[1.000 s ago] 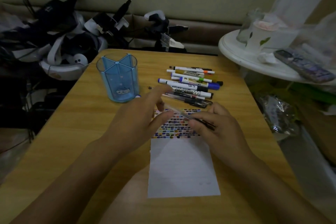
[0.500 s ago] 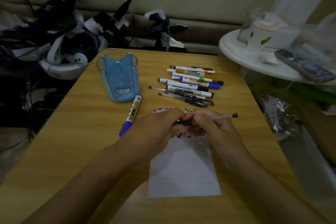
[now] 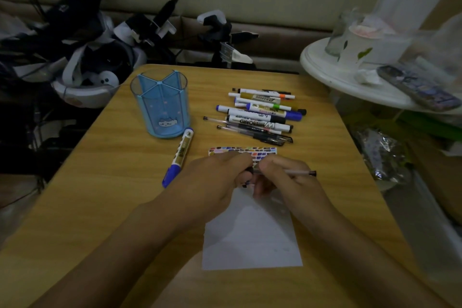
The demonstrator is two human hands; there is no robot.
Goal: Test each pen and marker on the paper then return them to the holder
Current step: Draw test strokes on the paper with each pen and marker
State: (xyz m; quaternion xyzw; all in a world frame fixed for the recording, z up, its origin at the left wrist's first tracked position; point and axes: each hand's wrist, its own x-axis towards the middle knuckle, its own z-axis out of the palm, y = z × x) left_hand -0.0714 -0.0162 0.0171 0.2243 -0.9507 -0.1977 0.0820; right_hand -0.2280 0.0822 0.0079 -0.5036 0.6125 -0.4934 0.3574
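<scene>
A clear gel pen (image 3: pixel 298 172) lies crosswise in my right hand (image 3: pixel 287 179), its back end pointing right. My left hand (image 3: pixel 220 177) pinches the pen's black cap (image 3: pixel 248 171) at the tip end, the two hands touching over the white paper (image 3: pixel 252 237). The paper's top edge shows rows of coloured test marks (image 3: pixel 240 150). The blue pen holder (image 3: pixel 161 105) stands at the back left with nothing in it. A blue marker (image 3: pixel 178 156) lies beside it. Several markers and pens (image 3: pixel 262 114) lie in a row behind the paper.
The wooden table (image 3: pixel 105 182) has its right edge close to a white round table (image 3: pixel 350 77) bearing a cup and a phone. Dark gear and cables are heaped behind and to the left. A foil bag lies on the floor at right.
My right hand has turned the gel pen from slanting to level. My left hand came off the blue marker, left it by the holder, and closed on the pen's cap.
</scene>
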